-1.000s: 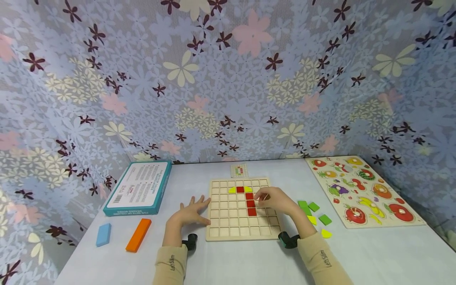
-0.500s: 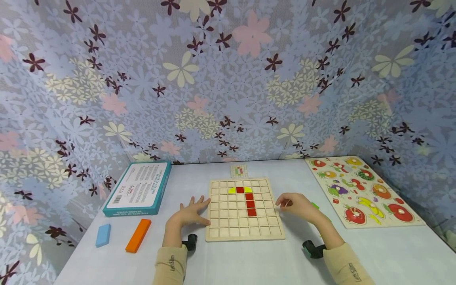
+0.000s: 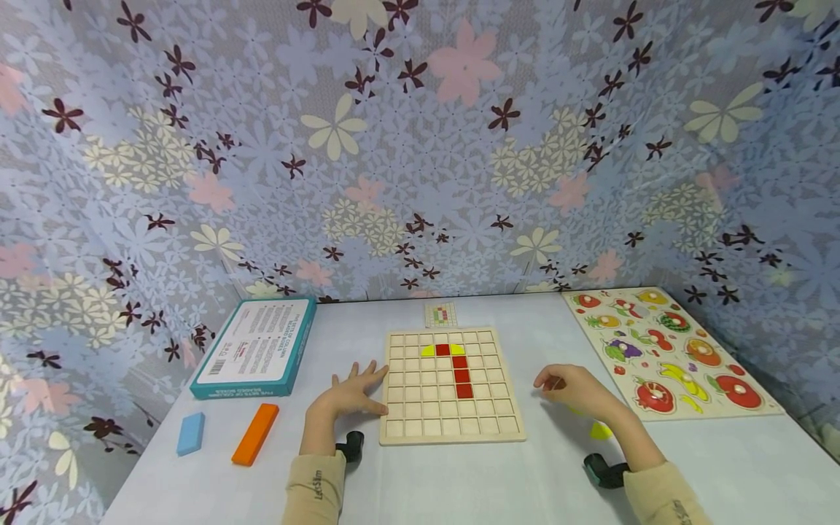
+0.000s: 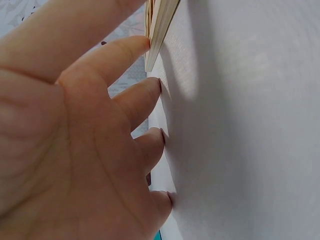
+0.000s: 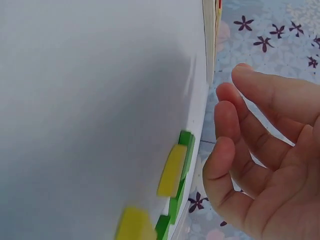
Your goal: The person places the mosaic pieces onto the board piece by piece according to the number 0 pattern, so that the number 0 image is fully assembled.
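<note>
A wooden grid board (image 3: pixel 420 428) lies flat on the table. Set in its cells are several red square tiles (image 3: pixel 462 375) and two yellow rounded pieces (image 3: pixel 428 351). Fingers spread, my left hand (image 3: pixel 344 397) rests on the table with thumb and index fingertips at the board's left edge. My right hand (image 3: pixel 580 390) hovers right of the board, loosely bent and holding nothing. Below it in the right wrist view are loose green tiles (image 5: pixel 187 142) and yellow pieces (image 5: pixel 172 170); in the head view the hand hides most of these.
Behind the board lies a small pattern card (image 3: pixel 440 315). A fruit puzzle board (image 3: pixel 626 379) is at the right. To the left are a teal box (image 3: pixel 252 343), an orange block (image 3: pixel 255 434) and a light blue block (image 3: pixel 190 434). A floral cloth (image 3: pixel 420 146) hangs behind.
My right hand has moved right, off the grid board and over to the loose pieces. My left hand and the tiles on the board stay where they were.
</note>
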Motion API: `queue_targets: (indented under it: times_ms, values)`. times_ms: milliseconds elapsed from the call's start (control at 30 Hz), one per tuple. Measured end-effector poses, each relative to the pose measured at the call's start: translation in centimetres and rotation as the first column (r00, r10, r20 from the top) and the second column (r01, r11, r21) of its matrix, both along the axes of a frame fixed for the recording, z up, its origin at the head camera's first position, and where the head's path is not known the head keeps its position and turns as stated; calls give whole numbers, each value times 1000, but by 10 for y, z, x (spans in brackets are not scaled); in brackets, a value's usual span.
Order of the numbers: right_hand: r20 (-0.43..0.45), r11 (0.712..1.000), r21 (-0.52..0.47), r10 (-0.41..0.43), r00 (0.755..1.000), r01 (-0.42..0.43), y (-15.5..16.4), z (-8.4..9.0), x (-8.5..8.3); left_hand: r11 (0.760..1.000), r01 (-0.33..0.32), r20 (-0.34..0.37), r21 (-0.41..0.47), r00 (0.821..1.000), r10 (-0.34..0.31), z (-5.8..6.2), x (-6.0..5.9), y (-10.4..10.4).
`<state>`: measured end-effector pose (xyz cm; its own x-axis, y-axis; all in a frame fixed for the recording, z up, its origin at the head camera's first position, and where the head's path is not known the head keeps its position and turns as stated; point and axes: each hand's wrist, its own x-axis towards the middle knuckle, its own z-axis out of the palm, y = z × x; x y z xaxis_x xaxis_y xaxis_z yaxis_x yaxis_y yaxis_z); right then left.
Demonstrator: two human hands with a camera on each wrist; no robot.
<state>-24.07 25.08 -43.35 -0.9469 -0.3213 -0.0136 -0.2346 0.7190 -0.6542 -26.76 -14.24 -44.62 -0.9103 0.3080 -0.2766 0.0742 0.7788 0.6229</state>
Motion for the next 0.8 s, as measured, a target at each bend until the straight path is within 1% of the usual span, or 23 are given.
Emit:
queue_targets:
  times_ms: [233, 367, 567, 800]
  values:
    - [62, 1000, 13, -14, 998, 13, 11, 0, 4, 1000, 3, -4, 4, 1000, -3, 1, 0, 0]
    - [77, 999, 30, -19, 997, 17, 18, 0, 6, 1000, 2, -4, 5, 1000, -2, 1, 1, 0]
    - [111, 996, 60, -68, 992, 61, 27, -4, 5, 1000, -1, 3, 1, 1000, 1, 1, 1, 0]
    - [110, 990, 117, -94, 989, 81, 30, -2, 5, 1000, -4, 1, -2, 1000, 4, 0, 1, 0]
